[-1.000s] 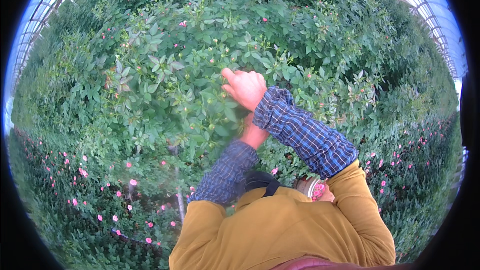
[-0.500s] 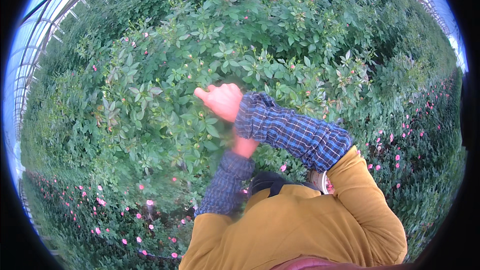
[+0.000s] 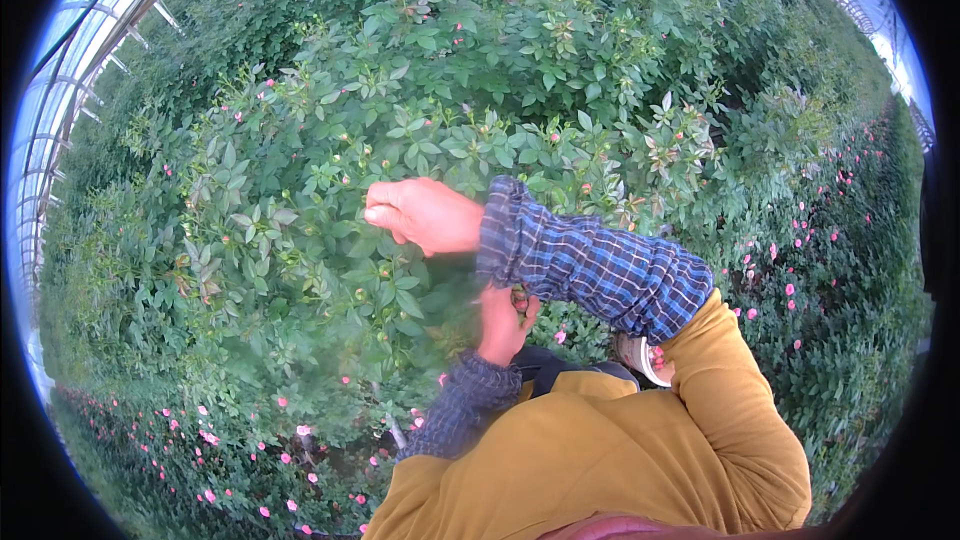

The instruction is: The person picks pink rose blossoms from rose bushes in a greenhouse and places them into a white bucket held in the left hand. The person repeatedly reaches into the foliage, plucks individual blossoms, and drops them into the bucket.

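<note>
My right hand (image 3: 425,216) reaches across to the left over the rose bush (image 3: 400,295), its thumb and fingers pressed together among the leaves and buds. Whatever lies between those fingertips is hidden. Below its plaid-sleeved forearm, close to my body, my left hand (image 3: 503,325) is turned up with the fingers curled round a few small reddish-green rosebuds (image 3: 519,298). Small closed rosebuds (image 3: 345,180) show on the stems around my right hand. At my waist, under the right elbow, hangs a pale round container (image 3: 632,352) with pink buds in it.
Dense rose foliage (image 3: 560,70) fills the space ahead. Open pink roses (image 3: 304,430) dot the lower left, and more pink roses (image 3: 790,290) stand along the right. A curved greenhouse frame (image 3: 85,70) with plastic sheeting rises at the left edge.
My right hand has shifted slightly left and its fingers have drawn together. My left hand has come out from under the right sleeve, showing the buds in it. The view has shifted slightly.
</note>
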`<state>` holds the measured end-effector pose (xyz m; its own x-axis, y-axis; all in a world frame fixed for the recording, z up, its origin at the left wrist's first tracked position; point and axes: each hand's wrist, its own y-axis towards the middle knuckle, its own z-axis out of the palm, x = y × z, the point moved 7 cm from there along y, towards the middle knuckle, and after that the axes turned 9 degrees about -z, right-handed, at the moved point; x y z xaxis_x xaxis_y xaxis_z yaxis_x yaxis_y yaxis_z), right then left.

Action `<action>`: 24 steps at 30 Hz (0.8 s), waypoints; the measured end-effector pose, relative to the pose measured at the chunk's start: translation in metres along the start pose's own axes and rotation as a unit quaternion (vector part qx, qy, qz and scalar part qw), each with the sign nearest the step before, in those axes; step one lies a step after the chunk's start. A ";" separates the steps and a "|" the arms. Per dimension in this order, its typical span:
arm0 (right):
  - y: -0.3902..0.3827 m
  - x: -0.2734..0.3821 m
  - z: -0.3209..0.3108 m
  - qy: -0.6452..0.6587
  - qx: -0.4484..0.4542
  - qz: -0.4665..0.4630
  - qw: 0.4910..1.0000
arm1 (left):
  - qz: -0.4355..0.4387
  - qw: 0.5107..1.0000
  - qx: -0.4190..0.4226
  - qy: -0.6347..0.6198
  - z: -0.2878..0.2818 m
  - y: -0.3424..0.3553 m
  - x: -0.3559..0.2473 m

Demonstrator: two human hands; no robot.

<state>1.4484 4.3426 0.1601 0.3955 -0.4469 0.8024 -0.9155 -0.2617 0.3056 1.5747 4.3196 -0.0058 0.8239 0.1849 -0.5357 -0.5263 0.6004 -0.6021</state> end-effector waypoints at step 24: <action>-0.017 -0.166 -0.099 -0.253 0.066 0.043 0.964 | 0.147 0.967 0.016 0.207 -0.005 0.131 -0.096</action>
<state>1.3908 4.5057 0.0727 0.3346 -0.8230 0.4591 -0.9423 -0.2970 0.1544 1.4255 4.3763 -0.0364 0.4814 0.0289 -0.8760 -0.7136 0.5933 -0.3725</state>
